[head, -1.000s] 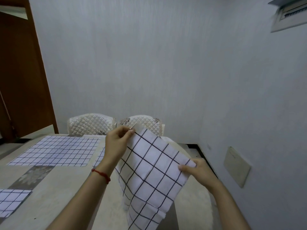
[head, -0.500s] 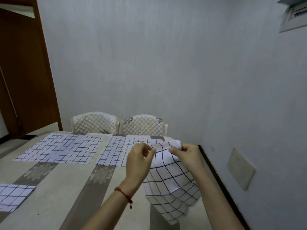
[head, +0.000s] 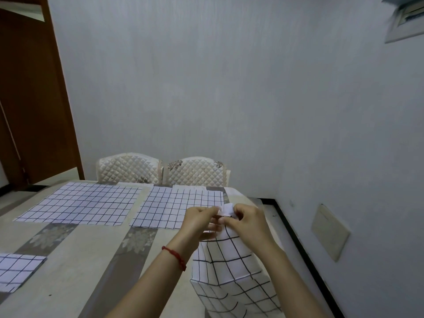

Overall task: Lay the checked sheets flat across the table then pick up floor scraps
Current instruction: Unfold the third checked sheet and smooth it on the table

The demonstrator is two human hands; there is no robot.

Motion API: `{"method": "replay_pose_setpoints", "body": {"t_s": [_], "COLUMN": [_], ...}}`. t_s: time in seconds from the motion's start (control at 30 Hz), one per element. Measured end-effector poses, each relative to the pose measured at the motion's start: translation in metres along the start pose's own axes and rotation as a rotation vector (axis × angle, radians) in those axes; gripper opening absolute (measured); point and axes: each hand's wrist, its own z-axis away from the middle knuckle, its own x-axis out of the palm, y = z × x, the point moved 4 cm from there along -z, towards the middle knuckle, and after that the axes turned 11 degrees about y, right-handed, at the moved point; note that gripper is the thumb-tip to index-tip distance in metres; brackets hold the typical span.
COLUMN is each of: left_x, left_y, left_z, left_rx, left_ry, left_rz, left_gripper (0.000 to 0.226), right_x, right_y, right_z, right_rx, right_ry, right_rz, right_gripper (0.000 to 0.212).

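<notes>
A white checked sheet (head: 227, 262) with black grid lines hangs folded from both my hands above the table's right side. My left hand (head: 198, 220) pinches its top edge from the left, and my right hand (head: 249, 220) pinches the same edge from the right, the two nearly touching. Two checked sheets lie flat on the table (head: 75, 269): one at the far left (head: 80, 203), one at the far middle (head: 176, 206). Part of a third sheet (head: 16, 270) lies at the near left edge. No floor scraps are visible.
Two quilted chair backs (head: 128, 167) (head: 195, 171) stand behind the table's far edge. A brown door (head: 29, 106) is at the left. The wall runs close along the right, with a dark skirting strip (head: 305, 253) and a beige wall plate (head: 330, 231).
My hands have come together at the sheet's top edge and lowered over the table. The sheet, earlier spread between them, now hangs folded. The view has shifted left.
</notes>
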Motion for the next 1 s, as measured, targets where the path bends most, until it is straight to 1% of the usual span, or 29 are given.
{"method": "replay_pose_setpoints", "body": {"t_s": [0.07,0.17,0.3,0.4,0.53,0.67,0.73,0.8,0.87,0.93,1.0], "left_x": [-0.001,-0.004,-0.018,-0.04,-0.078,-0.103,-0.112,-0.121,-0.13,-0.139,-0.149], "left_y": [-0.003,-0.004,-0.008,-0.01,-0.012,-0.009,-0.005,0.002,0.013,0.028,0.041], "left_z": [-0.002,-0.007,-0.022,-0.043,-0.077,-0.112,-0.128,-0.144,-0.158,-0.17,-0.178], "left_rx": [0.002,0.057,0.12,0.139,0.164,0.212,0.232,0.251,0.294,0.354,0.411], "left_ry": [-0.014,-0.034,0.03,0.101,0.242,0.316,0.357,0.396,0.43,0.447,0.463], "left_rz": [0.045,0.084,0.075,0.025,-0.076,-0.193,-0.249,-0.286,-0.312,-0.319,-0.32], "left_gripper": [0.01,0.013,0.018,0.017,0.013,0.014,0.013,0.011,0.007,0.006,0.006], "right_x": [0.003,0.004,0.006,0.007,0.006,0.011,0.013,0.011,0.007,0.002,-0.003], "right_y": [0.004,0.01,0.024,0.044,0.072,0.091,0.095,0.093,0.092,0.095,0.1], "right_z": [-0.001,0.0,-0.004,-0.015,-0.042,-0.075,-0.092,-0.109,-0.124,-0.133,-0.136], "right_rx": [0.007,0.043,0.169,0.252,0.321,0.391,0.41,0.403,0.389,0.392,0.392], "right_ry": [-0.013,-0.043,-0.042,-0.006,0.014,0.025,0.05,0.095,0.158,0.221,0.292], "right_rz": [-0.029,-0.137,-0.269,-0.21,-0.069,0.076,0.111,0.129,0.139,0.076,-0.05], "right_gripper": [0.045,0.041,0.032,0.033,0.027,0.031,0.034,0.045,0.045,0.039,0.022]}}
